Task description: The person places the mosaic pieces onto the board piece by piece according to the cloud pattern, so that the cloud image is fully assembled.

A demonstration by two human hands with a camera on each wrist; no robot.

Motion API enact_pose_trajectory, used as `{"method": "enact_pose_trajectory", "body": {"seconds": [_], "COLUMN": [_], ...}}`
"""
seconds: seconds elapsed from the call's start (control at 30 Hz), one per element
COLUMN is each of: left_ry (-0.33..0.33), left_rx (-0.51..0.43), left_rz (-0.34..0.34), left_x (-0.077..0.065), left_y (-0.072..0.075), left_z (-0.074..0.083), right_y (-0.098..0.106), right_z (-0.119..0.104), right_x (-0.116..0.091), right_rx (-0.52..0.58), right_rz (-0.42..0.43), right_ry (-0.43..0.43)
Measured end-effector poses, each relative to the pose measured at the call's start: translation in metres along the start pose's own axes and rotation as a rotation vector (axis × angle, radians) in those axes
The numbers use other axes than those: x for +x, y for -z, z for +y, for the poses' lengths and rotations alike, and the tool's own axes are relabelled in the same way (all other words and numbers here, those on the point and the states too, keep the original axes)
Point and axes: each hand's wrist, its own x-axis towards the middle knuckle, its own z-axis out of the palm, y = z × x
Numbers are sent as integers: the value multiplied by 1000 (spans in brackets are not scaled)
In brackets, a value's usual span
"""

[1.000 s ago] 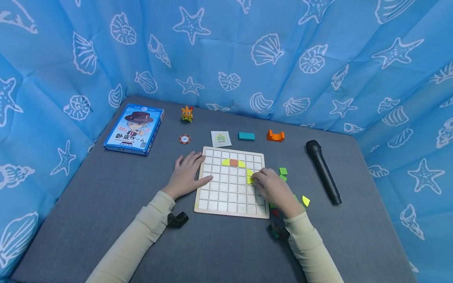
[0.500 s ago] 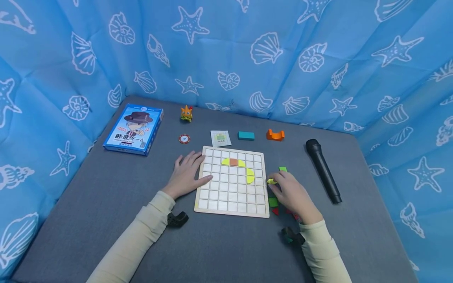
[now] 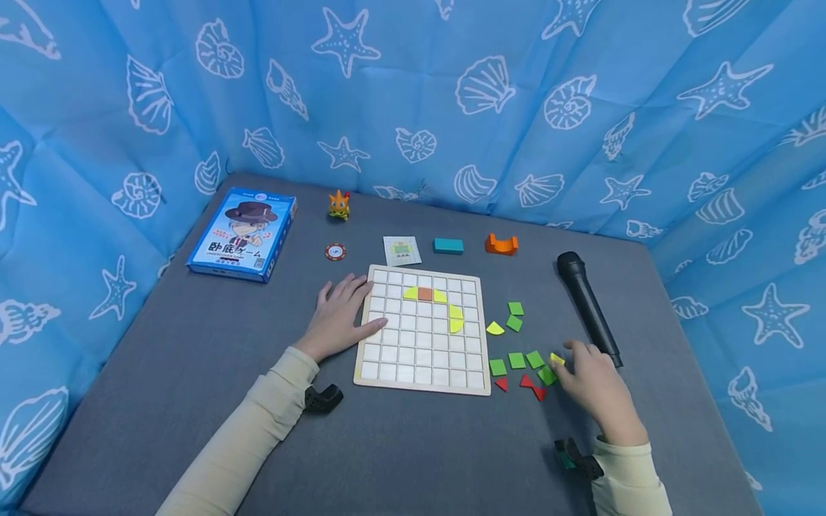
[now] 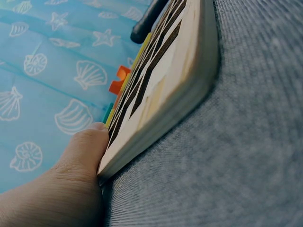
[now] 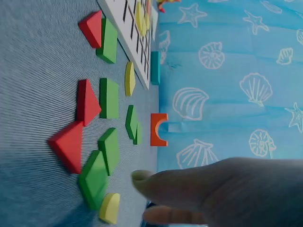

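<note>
My left hand [image 3: 338,319] rests on the left edge of a white-gridded wooden board [image 3: 422,387], its thumb [image 4: 87,144] lying over the rim. On the grid sit an orange-brown square [image 3: 425,294] and several yellow quarter-round pieces [image 3: 455,325]. Off the board to the right, my right hand [image 3: 594,380] hovers with its fingertips near a loose yellow piece [image 5: 110,208]. In the right wrist view, thumb and finger stand apart with nothing between them. Green squares [image 3: 516,360] and red triangles [image 3: 501,385] lie between that hand and the board. Another yellow piece [image 3: 495,328] lies beside the board.
Behind the board lie a small pattern card [image 3: 401,251], a teal block [image 3: 448,246] and an orange arch block [image 3: 501,244]. A black microphone [image 3: 589,308] lies right. Left are a blue game box [image 3: 241,233], a poker chip [image 3: 335,251] and a toy figure [image 3: 338,206].
My right hand has left the board's yellow pieces, paused at the yellow piece beside the board, then moved right to the farther yellow one. My left hand has stayed put.
</note>
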Motion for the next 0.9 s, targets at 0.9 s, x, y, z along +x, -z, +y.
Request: {"method": "enact_pose_trajectory", "body": {"seconds": [0.9], "left_ry": [12], "left_rx": [13], "left_rz": [-5], "left_x": [1], "left_y": [-1], "left_z": [0], "right_y": [-22], "right_z": [-18], "right_x": [27], "right_rx": [136], "right_rz": [-32], "right_ry": [54]}}
